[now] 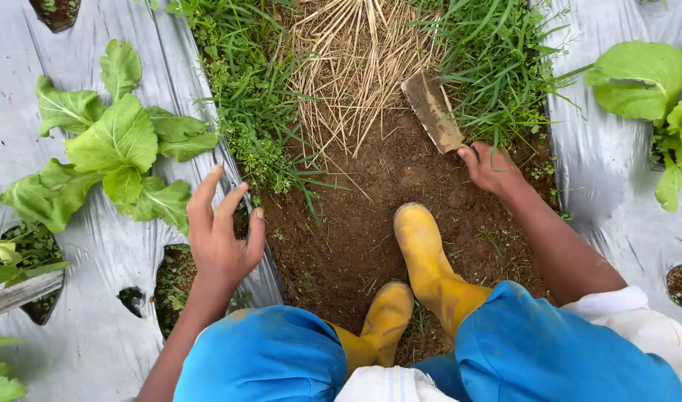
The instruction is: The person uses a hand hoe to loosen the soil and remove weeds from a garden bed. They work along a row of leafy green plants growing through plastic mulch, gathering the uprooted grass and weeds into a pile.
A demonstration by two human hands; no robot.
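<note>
- While the person crouches over the dirt path [370,193] in yellow rubber boots [423,253], the right hand [493,170] sits just up and right of the front boot, wrapped around the handle end of a hoe blade [432,112].
- The blade is flat, muddy and roughly rectangular; it sticks out up-left from that grip, tilted, with its far end resting where the dry straw [356,59] meets the grass [497,59]. So the tool is basically above the front boot, past the bare soil.
- Right-hand grip: fingers curled shut on the handle; the handle itself is hidden inside the fist, so I can't tell its shape.
- The left hand [220,234] is left of the boots, over the edge of the silver plastic mulch sheet [95,298]. That grip is spread open, fingers apart and a bit bent, holding nothing; can't tell if it actually touches the sheet.
- No packages or labels to speak of, just the sheeting: grey-silver, shiny, wrinkled, with round planting holes, on both sides of the boots.
- A leafy green plant [110,149] grows from the sheet up-left of the boots, another leafy plant [654,97] far right.
- Blue trousers [266,357] fill the bottom, below the boots.
</note>
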